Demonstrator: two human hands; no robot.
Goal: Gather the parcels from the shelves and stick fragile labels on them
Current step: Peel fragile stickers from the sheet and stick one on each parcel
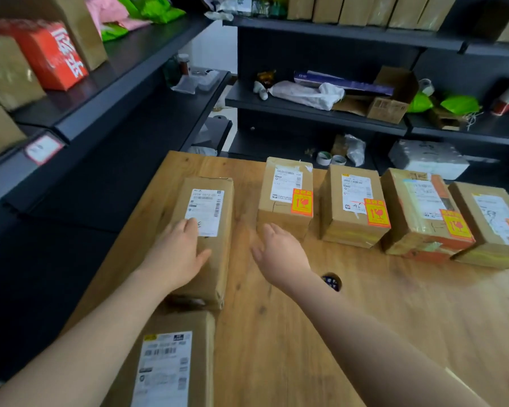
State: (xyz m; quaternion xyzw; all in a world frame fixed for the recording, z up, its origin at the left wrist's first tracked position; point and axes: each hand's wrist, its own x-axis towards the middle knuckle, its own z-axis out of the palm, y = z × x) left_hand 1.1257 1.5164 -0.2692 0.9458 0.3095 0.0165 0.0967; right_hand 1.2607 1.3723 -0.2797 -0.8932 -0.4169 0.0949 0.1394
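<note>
A long brown parcel with a white shipping label and no orange sticker lies on the wooden table. My left hand rests flat on its top, fingers spread. Just right of that parcel, my right hand hovers open above the table and holds nothing. Several parcels stand in a row at the back, such as the second parcel and the third parcel, each with an orange fragile label. Another unlabelled parcel lies under my left forearm.
Black shelves run along the left and behind the table, holding a red box, brown boxes, green bags and tape rolls. A round cable hole opens in the table near my right wrist.
</note>
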